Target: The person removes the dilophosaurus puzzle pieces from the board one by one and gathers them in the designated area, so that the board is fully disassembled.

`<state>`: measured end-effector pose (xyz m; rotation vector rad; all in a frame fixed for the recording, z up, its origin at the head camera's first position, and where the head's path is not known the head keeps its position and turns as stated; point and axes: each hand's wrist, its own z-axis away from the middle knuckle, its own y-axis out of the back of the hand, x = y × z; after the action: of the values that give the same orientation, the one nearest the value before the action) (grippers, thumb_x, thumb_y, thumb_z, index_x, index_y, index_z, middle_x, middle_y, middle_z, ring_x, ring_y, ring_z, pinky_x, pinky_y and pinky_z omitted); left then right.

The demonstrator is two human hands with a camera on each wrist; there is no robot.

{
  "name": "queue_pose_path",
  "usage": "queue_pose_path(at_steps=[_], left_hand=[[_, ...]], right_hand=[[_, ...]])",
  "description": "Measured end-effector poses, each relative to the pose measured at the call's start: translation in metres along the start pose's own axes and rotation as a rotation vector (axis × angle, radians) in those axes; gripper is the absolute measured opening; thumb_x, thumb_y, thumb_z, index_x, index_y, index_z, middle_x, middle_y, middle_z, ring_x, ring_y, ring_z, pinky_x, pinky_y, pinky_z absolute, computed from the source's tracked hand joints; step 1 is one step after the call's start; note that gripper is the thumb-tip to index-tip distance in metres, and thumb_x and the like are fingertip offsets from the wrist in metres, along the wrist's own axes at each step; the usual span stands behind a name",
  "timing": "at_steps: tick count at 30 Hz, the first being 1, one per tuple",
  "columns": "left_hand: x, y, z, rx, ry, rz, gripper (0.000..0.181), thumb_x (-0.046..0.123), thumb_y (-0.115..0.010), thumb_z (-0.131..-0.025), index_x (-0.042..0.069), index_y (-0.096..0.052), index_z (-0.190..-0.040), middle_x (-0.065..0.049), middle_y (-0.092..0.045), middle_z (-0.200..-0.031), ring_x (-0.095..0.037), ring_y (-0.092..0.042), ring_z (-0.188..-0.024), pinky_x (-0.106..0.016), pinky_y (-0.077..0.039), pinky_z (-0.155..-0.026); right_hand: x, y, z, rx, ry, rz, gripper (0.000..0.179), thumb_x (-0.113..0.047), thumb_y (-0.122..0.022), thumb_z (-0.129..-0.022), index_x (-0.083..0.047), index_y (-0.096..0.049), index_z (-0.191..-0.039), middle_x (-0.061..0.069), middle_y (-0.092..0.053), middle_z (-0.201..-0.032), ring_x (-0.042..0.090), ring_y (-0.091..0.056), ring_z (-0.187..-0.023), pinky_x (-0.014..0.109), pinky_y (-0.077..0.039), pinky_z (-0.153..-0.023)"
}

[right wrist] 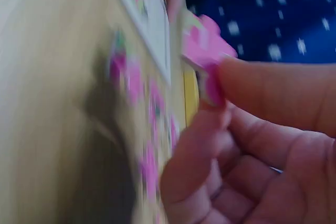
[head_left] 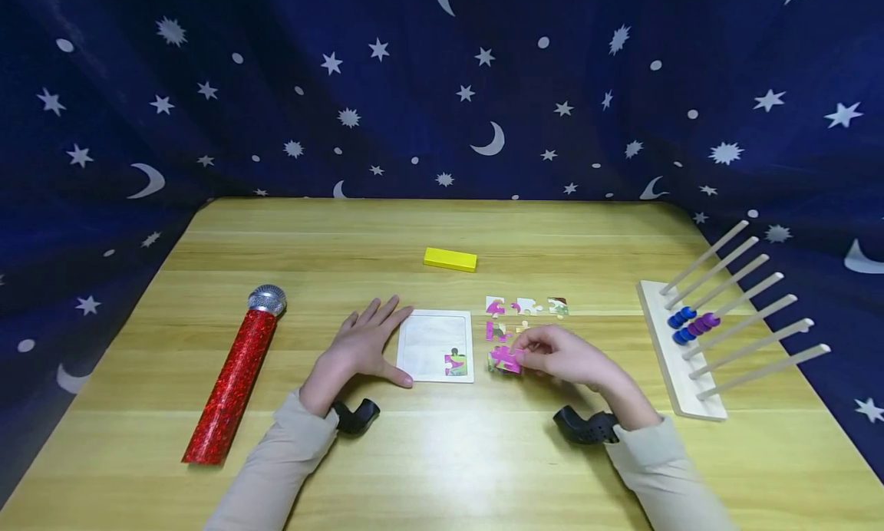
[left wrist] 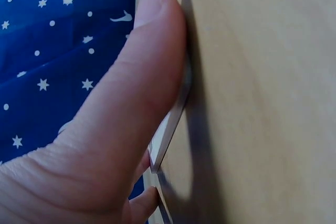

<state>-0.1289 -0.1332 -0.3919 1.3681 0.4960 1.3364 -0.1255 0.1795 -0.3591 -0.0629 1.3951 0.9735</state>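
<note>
A white puzzle tray (head_left: 431, 347) lies on the table with one puzzle piece (head_left: 456, 362) in its lower right corner. My left hand (head_left: 362, 347) rests at the tray's left edge, fingers spread and straight; in the left wrist view its thumb (left wrist: 142, 61) lies along the tray's side. Between thumb and fingertips my right hand (head_left: 562, 354) pinches a pink puzzle piece (right wrist: 207, 45), raised above the table to the right of the tray. Several loose puzzle pieces (head_left: 527, 306) lie in rows beyond and under that hand, blurred in the right wrist view.
A yellow block (head_left: 450, 260) lies beyond the tray. On the left is a red glittery toy microphone (head_left: 235, 385) with a silver head. At right stands a wooden peg rack (head_left: 680, 354) with blue and purple beads on it. A dark starry cloth (head_left: 414, 86) hangs behind the table.
</note>
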Motion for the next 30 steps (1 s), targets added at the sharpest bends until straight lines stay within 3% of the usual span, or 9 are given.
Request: queue_pose_path(at_steps=[6,11,16,19,23,26,30], left_hand=[[-0.003,0.000,0.001,0.003,0.001,-0.002,0.116,0.061,-0.076,-0.053,0.019,-0.020,-0.146,-0.009,-0.008,-0.151,-0.034,-0.004,-0.135,-0.057,-0.008,-0.103],[-0.004,0.001,0.002,0.004,0.006,-0.003,0.116,0.061,-0.076,-0.054,0.019,-0.020,-0.146,-0.009,-0.007,-0.151,-0.034,-0.004,-0.135,-0.057,-0.008,-0.103],[-0.001,0.001,0.001,-0.003,-0.002,-0.009,0.116,0.061,-0.076,-0.054,0.019,-0.019,-0.146,-0.009,-0.008,-0.151,-0.034,-0.004,-0.135,-0.057,-0.009,-0.103],[0.000,0.000,0.000,-0.010,-0.004,-0.017,0.116,0.062,-0.075,-0.054,0.019,-0.019,-0.146,-0.009,-0.007,-0.151,-0.034,-0.004,-0.135,-0.057,-0.009,-0.103],[0.000,0.000,0.000,-0.008,0.002,-0.018,0.116,0.061,-0.076,-0.053,0.020,-0.019,-0.146,-0.009,-0.008,-0.151,-0.034,-0.005,-0.135,-0.057,-0.009,-0.103],[0.000,-0.001,-0.001,-0.006,0.002,-0.016,0.116,0.062,-0.076,-0.053,0.020,-0.020,-0.146,-0.008,-0.008,-0.151,-0.034,-0.005,-0.135,-0.057,-0.009,-0.103],[-0.001,-0.001,-0.001,-0.008,0.004,-0.016,0.116,0.063,-0.075,-0.053,0.020,-0.020,-0.146,-0.008,-0.008,-0.151,-0.034,-0.004,-0.135,-0.057,-0.009,-0.103]], right_hand=[[0.019,0.018,0.017,0.012,-0.057,0.041,0.010,-0.005,-0.058,-0.085,0.004,-0.062,-0.088,0.006,-0.056,-0.072,0.011,-0.045,-0.058,0.023,-0.040,-0.051],[0.020,0.011,0.012,0.127,-0.053,0.186,0.006,-0.004,-0.063,-0.080,0.000,-0.065,-0.084,0.001,-0.059,-0.073,0.012,-0.049,-0.064,0.025,-0.042,-0.059],[0.010,0.004,0.005,0.217,-0.063,0.265,0.010,-0.009,-0.068,-0.079,-0.002,-0.063,-0.084,-0.001,-0.055,-0.069,0.012,-0.049,-0.063,0.026,-0.041,-0.058],[0.004,-0.006,-0.004,0.191,0.009,0.272,0.014,-0.009,-0.068,-0.080,-0.002,-0.064,-0.091,-0.002,-0.055,-0.072,0.011,-0.049,-0.062,0.025,-0.042,-0.056],[-0.007,-0.027,-0.020,0.117,0.125,0.314,0.032,-0.011,-0.069,-0.080,0.000,-0.062,-0.109,-0.001,-0.054,-0.078,0.012,-0.048,-0.067,0.025,-0.042,-0.059],[-0.016,-0.041,-0.029,0.093,0.153,0.404,0.044,-0.017,-0.071,-0.078,-0.002,-0.058,-0.118,0.001,-0.052,-0.083,0.013,-0.045,-0.070,0.026,-0.039,-0.062],[-0.022,-0.054,-0.035,0.085,0.156,0.501,0.049,-0.019,-0.074,-0.075,-0.004,-0.059,-0.119,0.002,-0.050,-0.086,0.014,-0.042,-0.073,0.027,-0.037,-0.064]])
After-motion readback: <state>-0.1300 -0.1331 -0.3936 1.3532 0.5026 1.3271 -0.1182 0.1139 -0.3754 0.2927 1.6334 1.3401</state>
